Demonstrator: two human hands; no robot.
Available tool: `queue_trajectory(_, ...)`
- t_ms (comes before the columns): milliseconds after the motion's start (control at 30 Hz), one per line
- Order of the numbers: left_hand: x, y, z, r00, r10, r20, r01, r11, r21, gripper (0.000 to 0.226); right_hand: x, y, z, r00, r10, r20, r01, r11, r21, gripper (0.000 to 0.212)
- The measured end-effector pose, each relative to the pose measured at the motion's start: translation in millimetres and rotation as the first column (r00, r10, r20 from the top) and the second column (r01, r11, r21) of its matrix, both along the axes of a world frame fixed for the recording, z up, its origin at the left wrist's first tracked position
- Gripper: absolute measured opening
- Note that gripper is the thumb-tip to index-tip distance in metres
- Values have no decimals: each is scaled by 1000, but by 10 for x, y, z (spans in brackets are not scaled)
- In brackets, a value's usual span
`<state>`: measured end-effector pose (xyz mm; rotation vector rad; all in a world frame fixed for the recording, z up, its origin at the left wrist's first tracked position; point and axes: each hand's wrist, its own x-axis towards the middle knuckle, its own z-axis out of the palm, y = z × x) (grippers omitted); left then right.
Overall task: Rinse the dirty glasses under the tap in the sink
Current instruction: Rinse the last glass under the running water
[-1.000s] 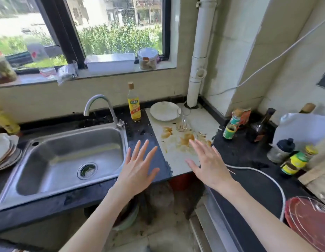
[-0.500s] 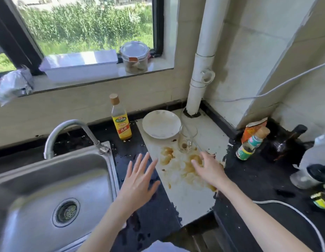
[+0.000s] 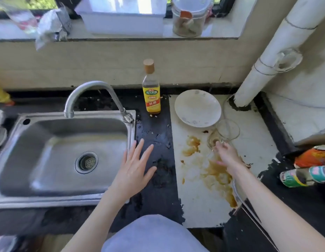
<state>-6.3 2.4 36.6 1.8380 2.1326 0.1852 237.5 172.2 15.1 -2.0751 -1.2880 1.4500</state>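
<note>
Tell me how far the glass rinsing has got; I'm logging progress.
Nothing looks rinsed yet. The right hand is at the base of the dirty glass on the stained white board, with the grip unclear. The left hand hovers open. Left: carrying the glass to the sink and running the dry tap.

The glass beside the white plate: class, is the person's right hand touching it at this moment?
Touching. In the head view the right hand's fingertips reach the lower wall of the glass, overlapping it with no gap visible; whether the fingers have closed round it is unclear.
</note>
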Motion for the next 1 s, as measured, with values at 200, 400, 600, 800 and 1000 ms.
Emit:
queue_trajectory(200,2,-277,75,994,109,-21,-108,994,10,77,1,-195,28,986,-56,-154,66,996,62,40)
queue_trajectory(400,7,-616,109,983,181,-4,-181,983,37,80,-111,-624,67,979,127,-159,-105,984,141,36)
queue_trajectory(600,-167,-1111,79,966,258,5,-258,966,0,64,-584,-948,257,930,343,-134,-305,921,240,30)
queue_trajectory(800,-657,-1586,60,963,267,20,-268,963,25,78,-1217,-1394,324,867,466,-178,-412,869,274,18)
queue_trajectory(1000,-1262,-1767,-3,970,223,97,-219,975,-42,69,-2011,-1795,207,787,552,-275,-487,830,272,14)
